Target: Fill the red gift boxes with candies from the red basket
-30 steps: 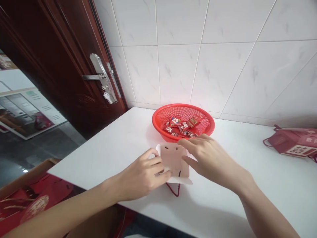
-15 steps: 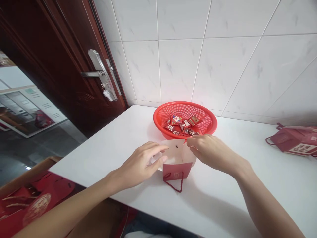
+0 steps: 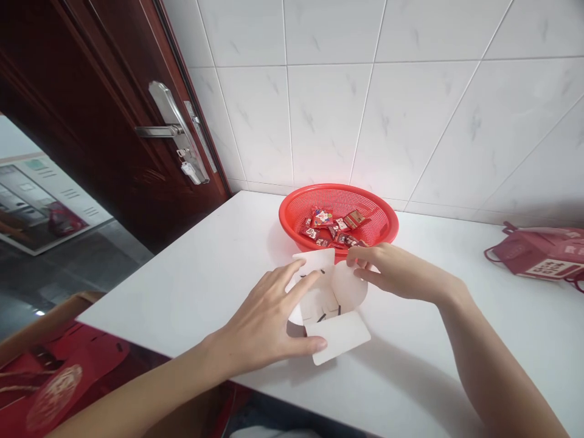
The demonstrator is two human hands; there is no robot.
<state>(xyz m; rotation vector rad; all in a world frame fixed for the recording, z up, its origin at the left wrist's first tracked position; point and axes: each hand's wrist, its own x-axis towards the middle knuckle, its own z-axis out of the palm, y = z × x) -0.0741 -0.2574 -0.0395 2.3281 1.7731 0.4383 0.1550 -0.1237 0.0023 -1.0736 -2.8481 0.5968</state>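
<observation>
A small paper box [image 3: 340, 336] stands with its flaps spread, white inside, on the white table [image 3: 205, 261]. My left hand [image 3: 269, 313] is at its left side, fingers apart, the thumb on the near flap and the fingertips by the far flap. At the right flap is my right hand [image 3: 387, 267], its fingers bent near the flap's upper edge; whether they pinch it is hard to see. Just behind the box, a red plastic basket [image 3: 292, 228] holds several small wrapped packets [image 3: 322, 217].
A closed red gift box [image 3: 542, 252] with cord handles lies at the right. Red bags or boxes [image 3: 86, 365] sit below the table's left edge. A dark red door [image 3: 123, 91] with keys in its lock stands at the left, beside the tiled wall [image 3: 328, 115].
The near flap has folded outward, showing its white inside and hiding the red front and cord. My left hand has spread and moved its thumb onto that flap. The view has shifted slightly.
</observation>
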